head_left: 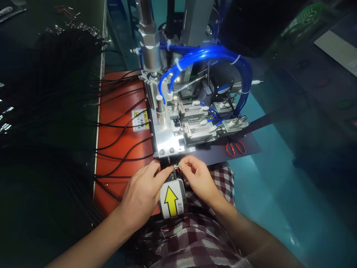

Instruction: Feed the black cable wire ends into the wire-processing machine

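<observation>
In the head view, my left hand (145, 188) is closed at the machine's front edge, its thumb and forefinger pinching beside a small silvery piece. Thin coloured wires (176, 167), red and green among them, show between my two hands. The fingertips of my right hand (199, 176) are pressed together on these wires from the other side. Just below is a black and white block with a yellow arrow (171, 201). The exact shape of the small piece is hidden by my fingers.
Beyond my hands stands a metal machine (164, 137) with clamps and blue air hoses (214, 54). Black cables (119, 158) cross an orange-red board (111, 137) from a dark bundle (67, 52) at left. Red-handled scissors (235, 148) lie on the dark plate at right.
</observation>
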`<act>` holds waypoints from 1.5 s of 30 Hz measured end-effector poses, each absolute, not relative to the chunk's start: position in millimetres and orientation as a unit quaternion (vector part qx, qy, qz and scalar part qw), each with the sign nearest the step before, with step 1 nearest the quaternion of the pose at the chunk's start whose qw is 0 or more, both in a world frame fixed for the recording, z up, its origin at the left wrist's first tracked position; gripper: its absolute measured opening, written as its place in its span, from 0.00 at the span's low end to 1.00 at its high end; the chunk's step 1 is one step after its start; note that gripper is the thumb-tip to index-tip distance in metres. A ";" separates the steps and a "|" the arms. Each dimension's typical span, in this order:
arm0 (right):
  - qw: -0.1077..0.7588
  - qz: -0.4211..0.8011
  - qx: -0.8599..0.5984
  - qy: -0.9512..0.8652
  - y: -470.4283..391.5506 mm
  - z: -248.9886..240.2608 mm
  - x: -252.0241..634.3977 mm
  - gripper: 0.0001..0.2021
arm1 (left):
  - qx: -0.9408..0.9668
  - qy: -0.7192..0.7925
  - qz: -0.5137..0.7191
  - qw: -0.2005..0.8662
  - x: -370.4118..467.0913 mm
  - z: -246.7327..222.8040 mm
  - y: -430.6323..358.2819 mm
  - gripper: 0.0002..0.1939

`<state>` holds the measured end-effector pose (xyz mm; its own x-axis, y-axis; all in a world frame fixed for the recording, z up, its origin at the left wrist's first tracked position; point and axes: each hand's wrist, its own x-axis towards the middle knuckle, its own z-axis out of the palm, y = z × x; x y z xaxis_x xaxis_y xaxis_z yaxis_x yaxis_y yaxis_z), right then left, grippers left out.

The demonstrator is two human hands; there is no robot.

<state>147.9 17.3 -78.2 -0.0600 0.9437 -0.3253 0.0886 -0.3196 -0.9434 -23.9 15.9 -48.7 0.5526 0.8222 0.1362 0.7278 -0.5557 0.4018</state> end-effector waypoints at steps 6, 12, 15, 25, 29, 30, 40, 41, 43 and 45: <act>0.338 0.488 -0.615 -0.519 16.8 -72.6 147.1 0.09 | 0.880 0.444 0.135 0.098 -22.5 -48.5 13.2 0.17; 0.299 0.319 -0.647 -0.624 14.0 -67.7 145.2 0.08 | 0.887 0.440 0.129 0.048 -21.1 -48.8 11.8 0.15; 0.295 0.402 -0.637 -0.588 15.6 -71.0 146.2 0.09 | 0.886 0.442 0.132 0.051 -20.5 -49.3 12.7 0.15; 0.341 0.633 -0.567 -0.402 22.8 -80.4 153.5 0.11 | 0.877 0.437 0.165 0.111 -23.0 -49.5 15.5 0.16; 0.378 0.608 -0.580 -0.389 25.9 -85.1 155.7 0.12 | 0.877 0.436 0.175 0.099 -23.3 -50.4 15.7 0.15; 0.382 0.598 -0.579 -0.402 25.9 -85.2 154.3 0.12 | 0.877 0.436 0.174 0.098 -23.2 -50.6 15.7 0.15; 0.415 0.423 -0.606 -0.531 13.7 -80.0 137.9 0.07 | 0.877 0.443 0.162 0.089 -22.8 -50.0 15.0 0.15; 0.414 0.456 -0.604 -0.506 14.5 -80.6 138.6 0.08 | 0.877 0.444 0.162 0.088 -22.7 -49.9 15.0 0.15; 0.409 0.549 -0.590 -0.428 17.5 -82.5 141.0 0.10 | 0.876 0.445 0.162 0.088 -22.3 -49.8 15.1 0.16; 0.399 0.630 -0.563 -0.357 20.4 -84.7 143.7 0.11 | 0.875 0.446 0.164 0.087 -21.8 -49.6 15.4 0.16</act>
